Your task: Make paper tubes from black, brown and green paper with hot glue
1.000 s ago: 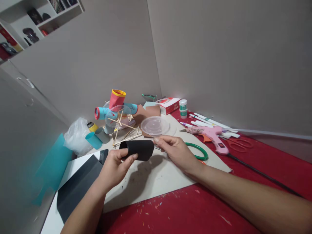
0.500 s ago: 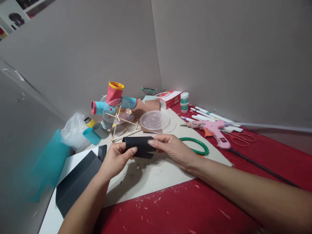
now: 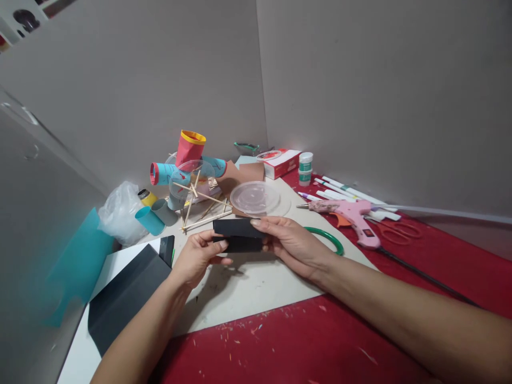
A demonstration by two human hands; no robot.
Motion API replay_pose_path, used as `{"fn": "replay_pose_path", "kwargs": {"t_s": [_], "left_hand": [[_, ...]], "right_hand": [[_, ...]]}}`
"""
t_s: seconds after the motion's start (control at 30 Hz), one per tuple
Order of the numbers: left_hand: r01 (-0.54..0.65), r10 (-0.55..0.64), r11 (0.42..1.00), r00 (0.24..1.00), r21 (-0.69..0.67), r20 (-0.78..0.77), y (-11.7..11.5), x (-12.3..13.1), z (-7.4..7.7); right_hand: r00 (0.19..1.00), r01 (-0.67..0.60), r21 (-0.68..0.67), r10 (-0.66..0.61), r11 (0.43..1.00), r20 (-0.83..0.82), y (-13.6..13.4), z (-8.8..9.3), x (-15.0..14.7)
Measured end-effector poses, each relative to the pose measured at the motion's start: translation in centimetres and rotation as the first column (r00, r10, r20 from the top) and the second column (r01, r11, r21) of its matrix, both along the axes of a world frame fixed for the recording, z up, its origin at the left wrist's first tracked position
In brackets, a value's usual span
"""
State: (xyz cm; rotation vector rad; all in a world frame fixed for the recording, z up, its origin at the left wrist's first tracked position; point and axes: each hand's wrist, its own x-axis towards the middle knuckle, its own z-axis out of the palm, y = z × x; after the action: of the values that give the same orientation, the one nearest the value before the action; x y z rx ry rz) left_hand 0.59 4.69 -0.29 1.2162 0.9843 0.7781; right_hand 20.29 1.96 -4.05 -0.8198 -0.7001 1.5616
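We've turned our black paper roll (image 3: 239,228) seam toward us; its long axis runs left to right, nearer us than the clear lid (image 3: 255,197), our left hand (image 3: 196,257) and right hand (image 3: 299,246) pinching its ends.

Your left hand (image 3: 199,255) and right hand (image 3: 298,246) both grip a curled black piece (image 3: 236,228) above the pale sheet (image 3: 252,293) on the red surface (image 3: 264,357). Beyond it you have wooden sticks (image 3: 194,190) and a clear round lid (image 3: 255,198); to your right, a pink glue gun (image 3: 354,213) lies beside red scissors (image 3: 405,231).
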Motion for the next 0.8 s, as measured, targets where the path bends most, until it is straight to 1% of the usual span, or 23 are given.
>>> {"fn": "replay_pose_path", "kwargs": {"t_s": [0.1,0.3,0.47,0.6,0.7,0.77,0.8], "left_hand": [[-0.047,0.047,0.999,0.999,0.001,0.013,0.0,0.1,-0.3],[-0.058,0.057,0.998,0.998,0.027,0.032,-0.1,0.3,-0.5],[-0.097,0.094,0.994,0.994,0.054,0.06,0.0,0.3,-0.6],[-0.12,0.116,0.984,0.992,0.129,0.04,0.2,0.3,-1.1],[-0.097,0.097,0.984,0.995,0.148,0.008,0.2,0.4,-1.7],[-0.066,0.068,0.989,0.998,0.131,-0.013,0.2,0.5,-2.1],[-0.048,0.051,0.992,0.999,0.117,-0.021,0.2,0.6,-2.3]], "right_hand": [[0.999,0.009,-0.015,-0.01,1.0,-0.042,0.1,0.1,0.1],[0.997,0.04,-0.064,-0.044,0.997,-0.069,0.4,-0.1,0.5],[0.997,0.072,-0.004,-0.072,0.997,0.005,0.5,-0.1,0.7],[0.981,0.098,0.096,-0.112,0.991,0.158,0.2,0.8,0.6],[0.941,0.091,0.15,-0.135,0.984,0.309,-0.8,2.0,1.5],[0.864,0.063,0.188,-0.148,0.98,0.481,-2.0,2.6,3.1],[0.76,0.04,0.236,-0.183,0.971,0.624,-2.7,2.8,4.1]]}}
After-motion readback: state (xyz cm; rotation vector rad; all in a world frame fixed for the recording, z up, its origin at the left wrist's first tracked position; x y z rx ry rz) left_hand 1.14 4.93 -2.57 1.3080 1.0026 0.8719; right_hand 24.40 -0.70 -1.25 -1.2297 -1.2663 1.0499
